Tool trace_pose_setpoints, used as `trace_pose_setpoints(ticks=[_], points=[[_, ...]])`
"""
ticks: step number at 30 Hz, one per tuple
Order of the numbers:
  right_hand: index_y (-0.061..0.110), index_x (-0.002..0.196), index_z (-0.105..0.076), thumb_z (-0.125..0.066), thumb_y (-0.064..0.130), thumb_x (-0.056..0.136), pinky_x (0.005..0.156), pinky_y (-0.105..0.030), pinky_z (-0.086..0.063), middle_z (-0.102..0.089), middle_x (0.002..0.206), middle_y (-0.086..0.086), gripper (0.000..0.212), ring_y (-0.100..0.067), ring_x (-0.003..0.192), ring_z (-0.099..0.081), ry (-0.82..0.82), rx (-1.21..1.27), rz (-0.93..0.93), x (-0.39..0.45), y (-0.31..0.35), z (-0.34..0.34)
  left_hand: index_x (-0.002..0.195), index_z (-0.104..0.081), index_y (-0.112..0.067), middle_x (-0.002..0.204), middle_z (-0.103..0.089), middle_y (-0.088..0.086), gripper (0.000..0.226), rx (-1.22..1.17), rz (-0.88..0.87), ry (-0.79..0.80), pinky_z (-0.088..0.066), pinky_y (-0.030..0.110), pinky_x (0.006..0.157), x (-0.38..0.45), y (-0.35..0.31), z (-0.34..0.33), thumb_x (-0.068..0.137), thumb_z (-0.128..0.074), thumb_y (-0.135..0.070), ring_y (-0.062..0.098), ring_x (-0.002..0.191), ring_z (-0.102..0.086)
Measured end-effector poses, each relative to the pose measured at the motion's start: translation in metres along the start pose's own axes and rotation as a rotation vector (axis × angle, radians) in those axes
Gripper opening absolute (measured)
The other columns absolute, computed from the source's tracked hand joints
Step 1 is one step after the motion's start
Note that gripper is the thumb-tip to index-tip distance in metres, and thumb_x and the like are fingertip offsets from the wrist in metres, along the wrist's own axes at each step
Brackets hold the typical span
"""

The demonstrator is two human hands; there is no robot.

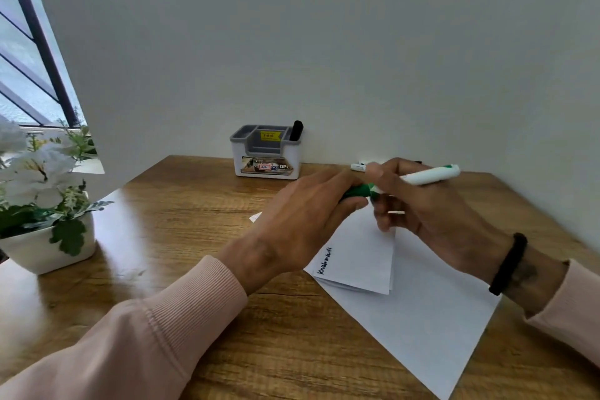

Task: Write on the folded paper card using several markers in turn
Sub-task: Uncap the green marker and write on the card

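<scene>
Above the creased paper card (360,256), left hand (302,214) grips the green cap (357,191), right hand (418,204) the smooth white marker (428,175).

I'm seeing a white marker (428,175) wearing a green cap (357,191), white card (360,256) showing black writing, brown woodgrain table (194,204), grey-white holder (267,153), pink sleeves (156,328).

The surface (201,237) is wood-grained with a soft sheen, glossy where window light falls at the left; the folded paper card (360,256) and the sheet (431,328) beneath are matt white paper; the marker (428,175) and organiser (267,153) look like smooth plastic; the sleeves (168,328) are ribbed pink cloth.
</scene>
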State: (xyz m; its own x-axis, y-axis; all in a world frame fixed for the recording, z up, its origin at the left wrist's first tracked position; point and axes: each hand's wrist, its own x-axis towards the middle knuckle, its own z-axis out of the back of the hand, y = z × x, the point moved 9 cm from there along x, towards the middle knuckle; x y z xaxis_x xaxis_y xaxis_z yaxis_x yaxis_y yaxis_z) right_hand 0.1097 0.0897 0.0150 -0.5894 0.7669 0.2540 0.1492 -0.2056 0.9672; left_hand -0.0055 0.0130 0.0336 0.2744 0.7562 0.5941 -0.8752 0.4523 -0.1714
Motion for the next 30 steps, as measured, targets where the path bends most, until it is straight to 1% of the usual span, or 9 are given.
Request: trace_pose_setpoints(ticks=[3, 6, 8, 10, 12, 15, 18, 24, 30], points=[[0.007, 0.086, -0.065, -0.087, 0.047, 0.083, 0.053, -0.029, -0.051, -0.068, 0.072, -0.014, 0.045, -0.023, 0.057, -0.06, -0.008, -0.05, 0.017, -0.004, -0.004, -0.005, 0.125, -0.059, -0.02, 0.114, -0.063, -0.01, 0.025, -0.014, -0.009, 0.032, -0.047, 0.026, 0.079, 0.0, 0.0, -0.002, 0.108, -0.048, -0.035, 0.006, 0.092, -0.055], [0.017, 0.078, -0.075, -0.083, 0.048, 0.077, 0.054, -0.027, -0.052, -0.073, 0.073, -0.014, 0.032, -0.023, 0.056, -0.062, -0.035, -0.057, -0.002, -0.005, -0.008, -0.002, 0.116, -0.064, -0.018, 0.098, -0.06, -0.013, 0.022, -0.006, -0.013, 0.038, -0.041, 0.022, 0.071, -0.002, 0.005, -0.003, 0.105, -0.054, -0.034, 0.004, 0.08, -0.047], [0.015, 0.077, -0.077, -0.083, 0.043, 0.081, 0.054, -0.027, -0.054, -0.075, 0.074, -0.016, 0.028, -0.024, 0.056, -0.067, -0.044, -0.076, -0.013, -0.005, -0.013, -0.001, 0.108, -0.064, -0.015, 0.089, -0.055, -0.013, 0.02, 0.007, -0.038, 0.046, -0.035, 0.017, 0.066, -0.003, 0.005, -0.004, 0.104, -0.056, -0.033, 0.005, 0.074, -0.042], [0.012, 0.079, -0.077, -0.083, 0.035, 0.089, 0.054, -0.029, -0.057, -0.077, 0.075, -0.019, 0.025, -0.027, 0.058, -0.071, -0.053, -0.08, -0.038, -0.006, -0.021, -0.001, 0.108, -0.065, -0.013, 0.087, -0.053, -0.012, 0.02, 0.03, -0.061, 0.074, -0.031, 0.018, 0.064, -0.003, 0.005, -0.009, 0.105, -0.056, -0.031, 0.005, 0.072, -0.038], [0.013, 0.079, -0.079, -0.081, 0.032, 0.091, 0.054, -0.029, -0.058, -0.078, 0.077, -0.022, 0.022, -0.029, 0.059, -0.074, -0.05, -0.055, -0.076, -0.007, -0.028, -0.001, 0.108, -0.066, -0.012, 0.086, -0.059, -0.007, 0.021, 0.021, -0.061, 0.109, -0.03, 0.021, 0.064, -0.004, 0.007, -0.014, 0.105, -0.055, -0.029, 0.006, 0.07, -0.041], [0.013, 0.082, -0.084, -0.081, 0.034, 0.086, 0.055, -0.03, -0.061, -0.08, 0.084, -0.025, 0.022, -0.031, 0.064, -0.078, -0.039, 0.012, -0.152, -0.007, -0.035, -0.002, 0.105, -0.068, -0.009, 0.084, -0.066, 0.0, 0.02, -0.028, -0.045, 0.143, -0.034, 0.025, 0.064, -0.005, 0.008, -0.018, 0.105, -0.056, -0.024, 0.01, 0.068, -0.047], [0.01, 0.081, -0.085, -0.082, 0.037, 0.078, 0.056, -0.03, -0.061, -0.08, 0.088, -0.028, 0.028, -0.033, 0.067, -0.08, -0.031, 0.053, -0.203, -0.007, -0.04, -0.001, 0.105, -0.069, -0.008, 0.082, -0.068, 0.001, 0.019, -0.045, -0.045, 0.153, -0.04, 0.027, 0.065, -0.004, 0.006, -0.017, 0.105, -0.056, -0.022, 0.013, 0.067, -0.053], [0.006, 0.08, -0.085, -0.07, 0.02, 0.097, 0.055, -0.03, -0.062, -0.08, 0.086, -0.029, 0.026, -0.032, 0.065, -0.079, -0.024, 0.124, -0.217, -0.006, -0.043, 0.003, 0.101, -0.068, -0.008, 0.081, -0.068, 0.003, 0.021, -0.021, -0.07, 0.152, -0.041, 0.033, 0.064, -0.001, 0.002, -0.016, 0.105, -0.055, -0.023, 0.016, 0.066, -0.053], [0.007, 0.081, -0.085, -0.068, 0.018, 0.097, 0.056, -0.031, -0.062, -0.08, 0.083, -0.026, 0.026, -0.031, 0.064, -0.079, 0.007, 0.194, -0.223, -0.006, -0.043, 0.002, 0.104, -0.066, -0.01, 0.083, -0.064, -0.001, 0.024, 0.006, -0.118, 0.149, -0.033, 0.023, 0.062, -0.001, -0.002, -0.014, 0.107, -0.051, -0.029, 0.01, 0.066, -0.045]])
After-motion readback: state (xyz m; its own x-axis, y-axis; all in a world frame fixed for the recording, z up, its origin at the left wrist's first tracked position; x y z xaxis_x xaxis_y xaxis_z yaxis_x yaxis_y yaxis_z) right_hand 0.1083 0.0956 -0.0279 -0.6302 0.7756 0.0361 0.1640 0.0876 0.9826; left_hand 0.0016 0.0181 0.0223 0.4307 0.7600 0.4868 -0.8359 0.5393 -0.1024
